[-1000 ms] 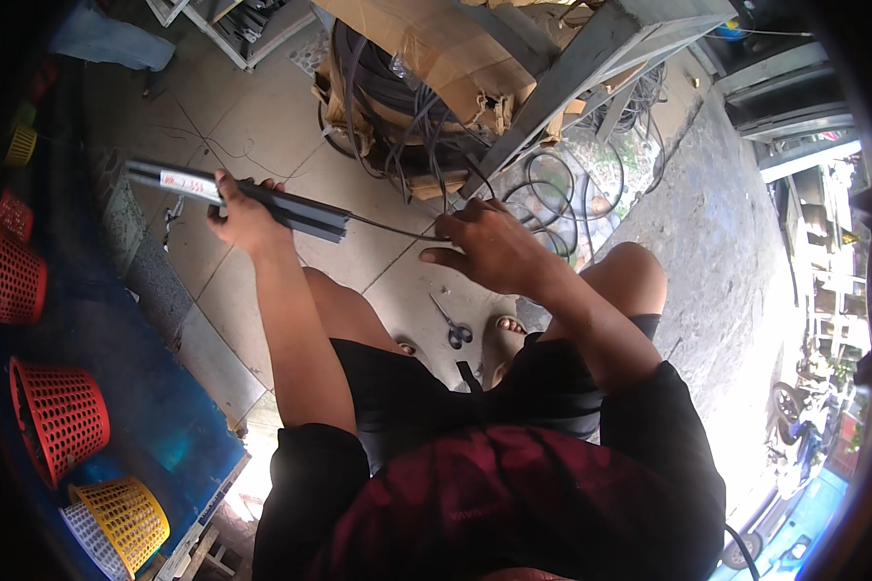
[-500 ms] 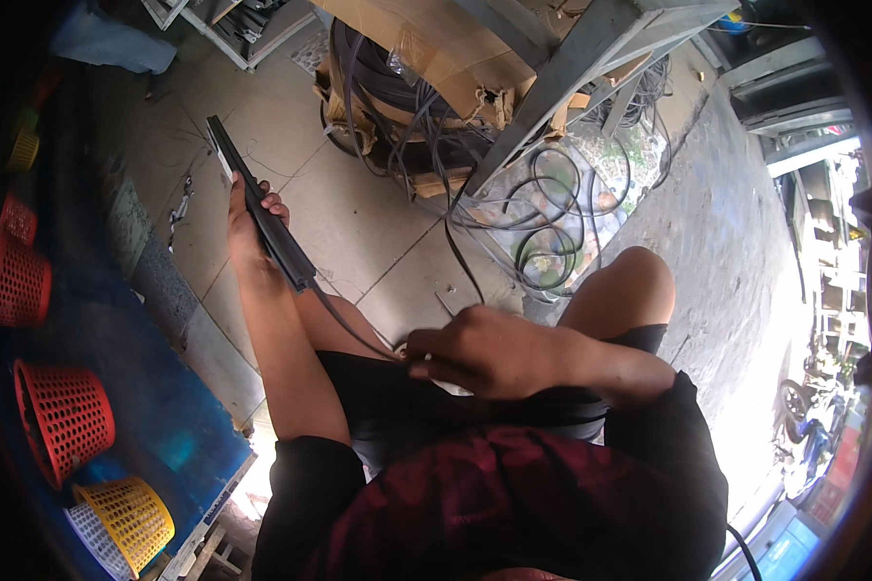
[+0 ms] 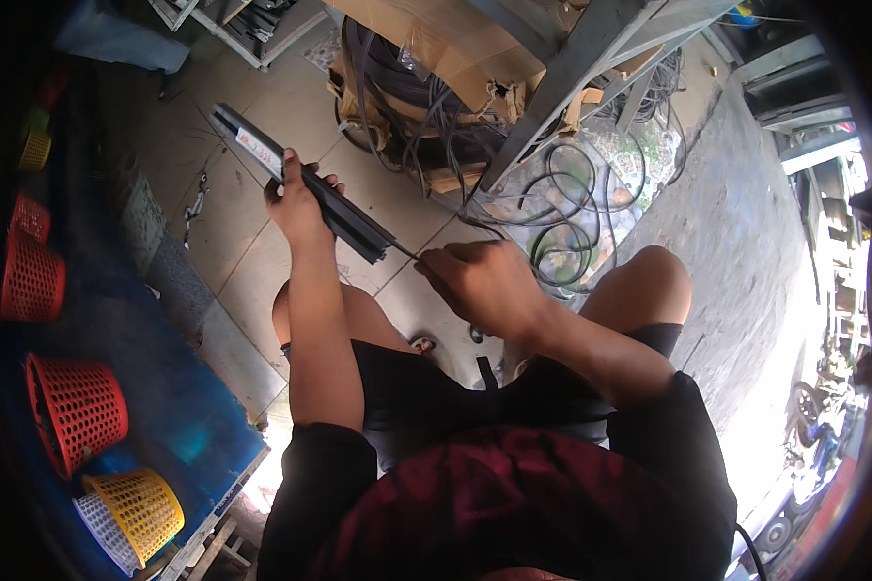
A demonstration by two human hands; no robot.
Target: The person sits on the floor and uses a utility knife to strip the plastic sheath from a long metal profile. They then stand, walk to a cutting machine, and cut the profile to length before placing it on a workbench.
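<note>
My left hand (image 3: 298,201) is closed around the middle of a dark, straight grooved profile (image 3: 357,230), which slants from far left to near right above my lap. On its far part sits a white label (image 3: 259,150) with red marks. A thin dark strip (image 3: 406,252) reaches from the near end of the profile to my right hand (image 3: 484,290). The fingers of that hand are pinched on the strip, close to the profile's end. Whether the strip sits in a groove there is too small to tell.
Loops of dark strip (image 3: 564,259) lie on a clear plastic sheet ahead right. Behind them, a torn cardboard box (image 3: 475,73) and a coil (image 3: 388,73) stand by a grey metal frame (image 3: 557,102). Red (image 3: 85,412) and yellow (image 3: 147,518) baskets sit on a blue surface (image 3: 189,412) at left.
My left hand has shifted right and the profile has turned, showing its label more. My right hand has moved up and forward, nearer the profile's end, and the strip between is shorter and straighter.
</note>
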